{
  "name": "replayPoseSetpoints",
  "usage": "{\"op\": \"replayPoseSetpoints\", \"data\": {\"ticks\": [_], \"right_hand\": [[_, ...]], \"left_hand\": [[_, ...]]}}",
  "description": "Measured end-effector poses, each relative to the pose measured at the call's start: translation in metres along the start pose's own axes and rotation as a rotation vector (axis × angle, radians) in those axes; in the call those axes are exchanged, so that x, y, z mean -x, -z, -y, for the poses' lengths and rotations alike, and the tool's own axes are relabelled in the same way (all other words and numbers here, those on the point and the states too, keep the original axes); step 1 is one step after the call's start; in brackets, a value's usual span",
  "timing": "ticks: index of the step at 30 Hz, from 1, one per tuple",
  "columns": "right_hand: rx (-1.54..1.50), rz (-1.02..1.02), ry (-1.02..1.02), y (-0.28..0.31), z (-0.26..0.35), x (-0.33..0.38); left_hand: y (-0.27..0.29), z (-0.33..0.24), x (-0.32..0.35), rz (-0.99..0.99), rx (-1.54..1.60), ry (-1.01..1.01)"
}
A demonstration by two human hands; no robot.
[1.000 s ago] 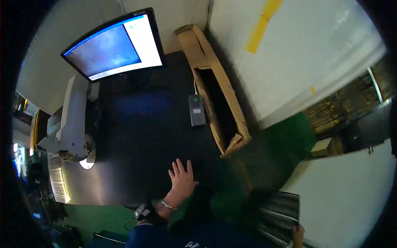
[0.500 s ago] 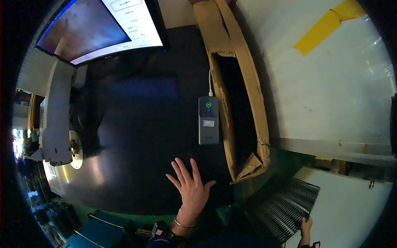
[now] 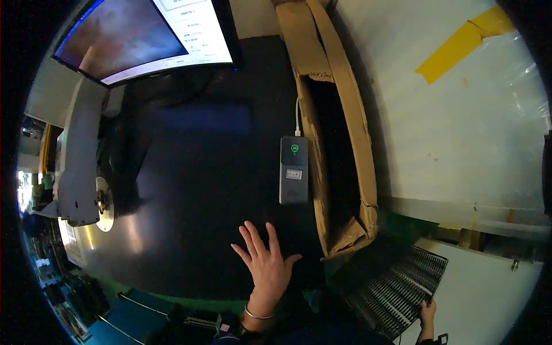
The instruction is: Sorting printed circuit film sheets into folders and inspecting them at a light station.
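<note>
Bench [image 3: 190, 190], black and glossy, fills the middle of the view and carries everything else. At its far edge stands a monitor [image 3: 144, 34], lit, tilted back, its screen showing a grey-blue picture and a white panel. Along the right side lies a long cardboard box [image 3: 345, 144], open on top, its near end torn and crumpled. On the left sits a grey machine [image 3: 77, 155] with a round white disc on its near end. A black ribbed tray [image 3: 397, 293] lies lower right, off the bench, beside a white surface marked with yellow tape [image 3: 466, 40].

The left hand [image 3: 267, 267] lies flat on the bench near its front edge, palm down, fingers spread wide and pointing away from the person, thumb out toward the box. It is open and holds nothing. A thin bangle circles the wrist. The right hand [image 3: 426, 313] shows only at the lower right, small, at the near edge of the tray; whether it grips the tray cannot be told. The two hands are well apart.

Nearest the left hand, farther up the bench, lies a phone [image 3: 294, 171]: a slim dark slab, face up, just beside the box wall, with a green ring lit near its top and a white cable running from its far end.
</note>
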State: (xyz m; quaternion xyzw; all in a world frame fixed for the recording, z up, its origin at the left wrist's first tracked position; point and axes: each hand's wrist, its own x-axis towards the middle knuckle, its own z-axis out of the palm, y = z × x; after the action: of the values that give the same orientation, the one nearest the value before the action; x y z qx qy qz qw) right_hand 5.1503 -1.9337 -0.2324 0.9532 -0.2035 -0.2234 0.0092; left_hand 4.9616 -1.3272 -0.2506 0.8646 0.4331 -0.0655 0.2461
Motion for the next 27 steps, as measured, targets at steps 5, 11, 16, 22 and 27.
{"op": "replayPoseSetpoints", "data": {"ticks": [5, 11, 16, 22, 27], "right_hand": [[-0.03, 0.043, 0.117, 0.001, 0.004, 0.001], [-0.141, -0.123, 0.177, -0.014, -0.01, -0.014], [-0.147, -0.13, 0.358, 0.004, 0.025, 0.012], [-0.151, -0.394, 0.532, -0.006, -0.011, -0.036], [-0.369, -0.388, 0.645, 0.03, -0.03, -0.075]], "left_hand": [[0.003, -0.003, -0.004, 0.011, -0.008, 0.002], [0.006, -0.008, -0.001, -0.01, -0.036, -0.018], [0.0, -0.001, 0.013, -0.041, -0.098, -0.023], [0.026, -0.068, 0.065, 0.306, 0.041, -0.044], [0.006, -0.226, 0.14, 0.499, 0.233, -0.731]]}}
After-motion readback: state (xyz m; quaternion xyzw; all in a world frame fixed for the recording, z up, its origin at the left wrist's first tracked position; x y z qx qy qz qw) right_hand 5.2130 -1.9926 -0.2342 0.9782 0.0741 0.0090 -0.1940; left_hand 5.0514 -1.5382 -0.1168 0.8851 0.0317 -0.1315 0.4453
